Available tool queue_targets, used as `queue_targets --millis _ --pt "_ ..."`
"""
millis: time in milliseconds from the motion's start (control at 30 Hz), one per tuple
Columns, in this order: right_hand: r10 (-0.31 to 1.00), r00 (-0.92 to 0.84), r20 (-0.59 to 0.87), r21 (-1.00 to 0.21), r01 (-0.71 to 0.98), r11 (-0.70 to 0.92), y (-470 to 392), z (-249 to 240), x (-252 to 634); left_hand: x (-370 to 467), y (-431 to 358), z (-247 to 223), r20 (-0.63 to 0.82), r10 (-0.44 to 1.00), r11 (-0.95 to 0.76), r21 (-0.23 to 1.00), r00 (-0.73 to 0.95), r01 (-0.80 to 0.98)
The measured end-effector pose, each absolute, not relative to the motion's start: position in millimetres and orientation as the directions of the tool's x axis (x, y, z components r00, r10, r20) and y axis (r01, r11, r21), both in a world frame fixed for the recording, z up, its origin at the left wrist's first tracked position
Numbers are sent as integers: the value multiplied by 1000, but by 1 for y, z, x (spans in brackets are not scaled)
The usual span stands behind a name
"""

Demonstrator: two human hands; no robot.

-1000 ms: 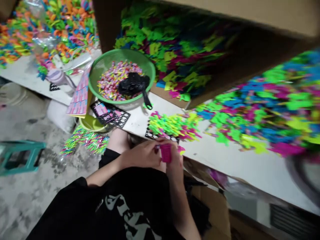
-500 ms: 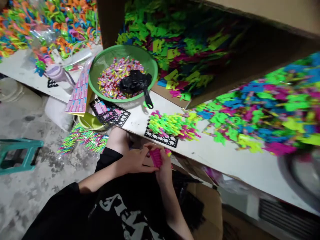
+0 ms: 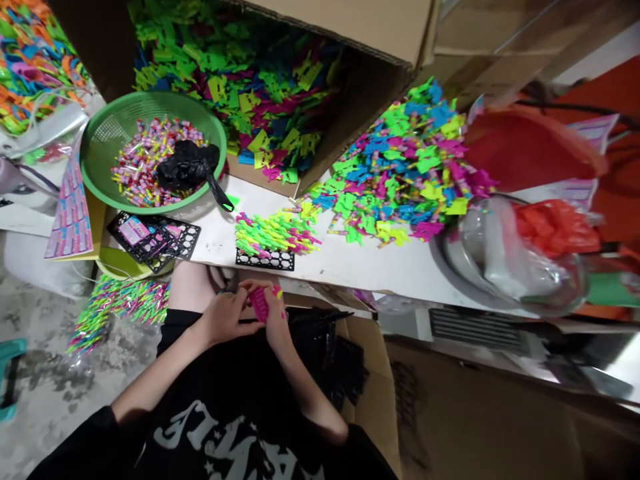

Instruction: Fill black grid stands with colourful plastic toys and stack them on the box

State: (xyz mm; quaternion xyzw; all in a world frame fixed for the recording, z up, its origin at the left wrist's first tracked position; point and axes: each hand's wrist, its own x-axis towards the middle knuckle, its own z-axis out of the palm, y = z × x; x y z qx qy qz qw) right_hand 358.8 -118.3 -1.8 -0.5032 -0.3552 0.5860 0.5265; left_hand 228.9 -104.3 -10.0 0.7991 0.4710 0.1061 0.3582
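Low in front of the table edge, my two hands meet around a bright pink ridged plastic piece (image 3: pixel 259 305). My right hand (image 3: pixel 276 321) grips it, with bits of yellow and pink showing beside the thumb. From the other side the fingers of my left hand (image 3: pixel 224 319) curl against the same piece, thumb beneath. The fingers partly cover it, so its exact kind cannot be made out. Just beyond on the table, a pile of green, yellow and pink plastic sticks (image 3: pixel 274 233) lies on a black perforated tray (image 3: pixel 265 260).
A green colander (image 3: pixel 95 180) holds small colourful pieces and a black plastic bag (image 3: pixel 187 165). Behind it a cardboard box (image 3: pixel 345 27) is full of neon plastic shapes. More shapes (image 3: pixel 400 173) are heaped to the right, near a basin (image 3: pixel 450 267) with bags.
The view has swung to the right, bringing the basin and red bags into sight. Both hands stay together on the pink piece, with little change in grip.
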Motion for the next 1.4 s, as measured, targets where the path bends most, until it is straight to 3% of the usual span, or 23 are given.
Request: queue_targets --millis 433,633,800,1000,1400 --pt "961 131 -243 -921 -343 -186 -115 -7 360 238 -102 -10 -126 812 -334 699 569 632" --pt "974 142 -176 -946 -297 -128 -112 -6 360 236 -100 -4 -86 797 -352 738 598 576" --pt "972 108 -209 -931 -326 -164 -113 -11 361 228 -100 -7 -171 779 -186 856 604 482" --pt "970 48 -239 -914 -348 -208 -111 -11 363 232 -105 -15 -166 823 -18 948 543 317" --pt "980 54 -190 -924 -348 -160 -107 -5 365 238 -106 -17 -138 832 -66 937 538 342"
